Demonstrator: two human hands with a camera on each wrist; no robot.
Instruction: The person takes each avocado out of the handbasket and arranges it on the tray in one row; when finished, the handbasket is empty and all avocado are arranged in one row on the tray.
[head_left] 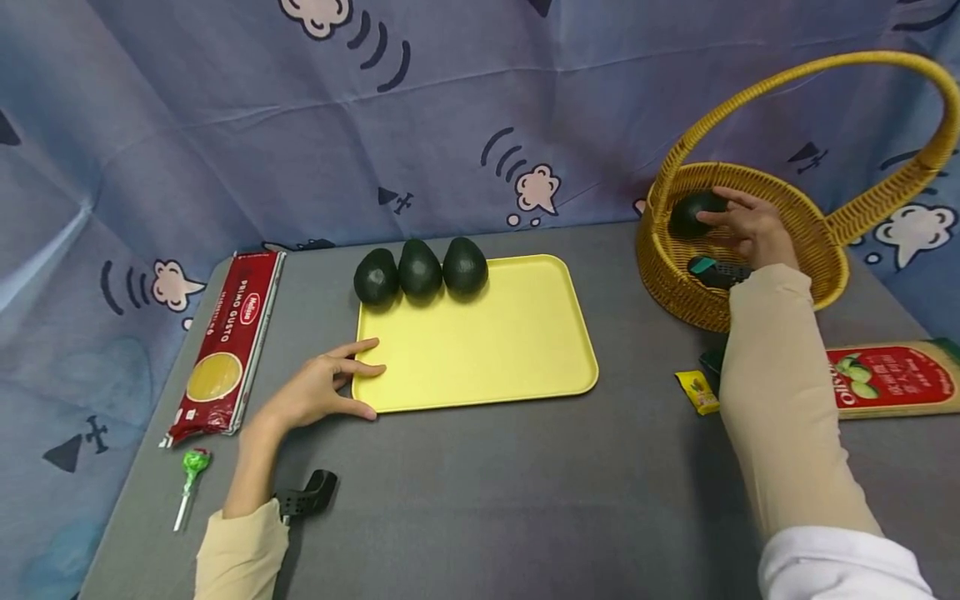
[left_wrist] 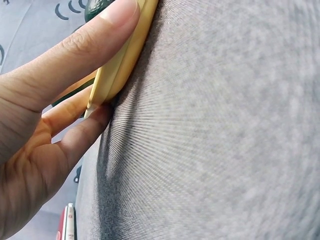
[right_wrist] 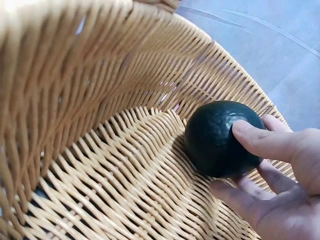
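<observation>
Inside the wicker basket point(head_left: 675, 287), my right hand point(head_left: 753, 229) grips a dark green avocado point(right_wrist: 220, 140), thumb on one side and fingers round the other. The avocado is at the basket's far left wall, close above the woven floor. My left hand point(head_left: 318, 387) holds the near left corner of a yellow tray point(head_left: 480, 350); the thumb lies on the near rim and the fingers reach over the left rim. Three avocados point(head_left: 420, 271) stand side by side along the tray's far left edge.
At the left lie a red spaghetti packet point(head_left: 228, 342) and a green-wrapped lollipop point(head_left: 191, 483). A small yellow packet point(head_left: 699, 392) and a red-labelled package point(head_left: 892, 379) lie near the right forearm, which partly hides a dark item. The basket's tall handle point(head_left: 795, 79) arches overhead.
</observation>
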